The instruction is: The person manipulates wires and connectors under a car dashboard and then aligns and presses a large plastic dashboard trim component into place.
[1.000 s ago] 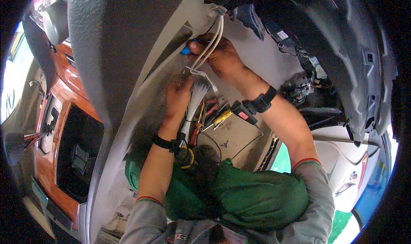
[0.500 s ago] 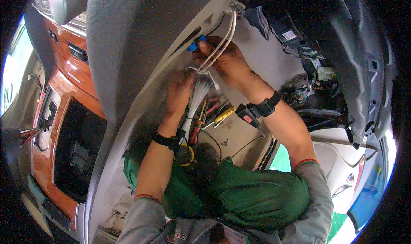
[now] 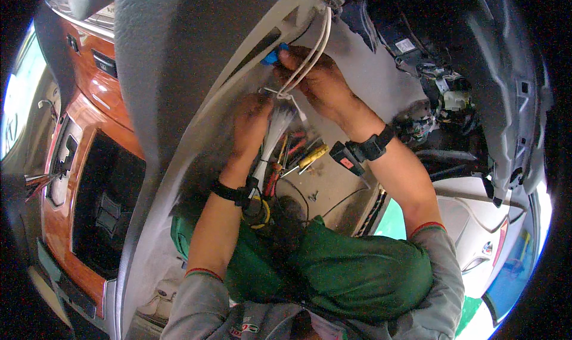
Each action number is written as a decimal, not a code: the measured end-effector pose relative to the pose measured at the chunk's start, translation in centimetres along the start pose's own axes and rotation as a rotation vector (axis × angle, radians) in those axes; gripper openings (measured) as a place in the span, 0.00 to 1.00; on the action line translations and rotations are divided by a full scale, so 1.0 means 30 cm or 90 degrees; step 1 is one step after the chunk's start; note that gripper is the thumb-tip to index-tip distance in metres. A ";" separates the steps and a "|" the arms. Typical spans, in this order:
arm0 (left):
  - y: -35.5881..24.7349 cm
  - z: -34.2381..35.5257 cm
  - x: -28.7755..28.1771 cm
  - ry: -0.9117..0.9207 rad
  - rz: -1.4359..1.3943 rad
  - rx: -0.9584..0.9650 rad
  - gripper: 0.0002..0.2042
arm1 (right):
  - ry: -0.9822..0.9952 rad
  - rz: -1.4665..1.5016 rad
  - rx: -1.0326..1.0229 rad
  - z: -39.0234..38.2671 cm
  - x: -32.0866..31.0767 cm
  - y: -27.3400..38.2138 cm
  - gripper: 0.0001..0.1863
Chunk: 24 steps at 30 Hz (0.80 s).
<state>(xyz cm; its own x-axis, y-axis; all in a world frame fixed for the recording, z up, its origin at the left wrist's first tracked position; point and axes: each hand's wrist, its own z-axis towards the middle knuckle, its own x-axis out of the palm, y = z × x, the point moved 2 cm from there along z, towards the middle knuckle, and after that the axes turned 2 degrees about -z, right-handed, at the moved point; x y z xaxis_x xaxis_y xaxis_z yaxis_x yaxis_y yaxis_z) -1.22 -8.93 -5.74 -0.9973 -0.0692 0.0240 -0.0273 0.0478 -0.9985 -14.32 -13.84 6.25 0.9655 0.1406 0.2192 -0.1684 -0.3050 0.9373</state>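
My right hand (image 3: 319, 78) is raised beside the grey trim panel (image 3: 250, 63), its fingers closed on a small blue piece (image 3: 273, 55) whose kind I cannot make out. The blue piece is at the slot along the panel's edge. A white cable (image 3: 319, 45) hangs in a loop from the upper bracket and crosses in front of this hand. My left hand (image 3: 253, 122) is lower, next to the cable's lower end, with fingers curled; shadow hides what they grip. Between my forearms stands a bundle of clear-white cable ties (image 3: 275, 131), close to my left hand.
Behind the ties lie a yellow-handled screwdriver (image 3: 313, 156) and red-handled tools (image 3: 273, 182) on the beige car floor (image 3: 342, 197). Exposed wiring connectors (image 3: 444, 95) hang at the right under a dark dashboard part. A wood-trimmed console (image 3: 89, 137) stands at the left.
My view has shifted slightly. My right hand and the blue piece are a little higher along the panel edge; my left hand stays near the cable's lower end.
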 end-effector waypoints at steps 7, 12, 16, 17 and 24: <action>0.017 0.005 0.003 0.031 -0.002 -0.118 0.13 | -0.007 -0.032 0.025 0.006 -0.015 0.001 0.18; 0.012 0.004 0.002 0.019 0.000 -0.016 0.14 | 0.001 -0.005 -0.011 -0.037 0.027 0.051 0.16; -0.048 0.000 0.006 0.029 0.027 0.045 0.15 | -0.002 -0.046 -0.009 -0.031 0.072 0.106 0.15; -0.061 -0.002 0.002 0.042 0.038 0.057 0.15 | -0.014 -0.154 -0.039 -0.031 0.097 0.135 0.15; 0.034 -0.003 -0.006 0.053 0.086 -0.100 0.14 | -0.104 -0.332 -0.183 0.020 0.138 0.136 0.21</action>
<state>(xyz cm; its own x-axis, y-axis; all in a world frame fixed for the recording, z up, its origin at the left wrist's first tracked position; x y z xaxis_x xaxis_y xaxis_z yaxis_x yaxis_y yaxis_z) -1.08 -8.78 -6.78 -0.9947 0.0304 -0.0984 0.1026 0.2054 -0.9733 -10.90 -15.07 10.83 0.9490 0.0495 -0.3115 0.3101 0.0339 0.9501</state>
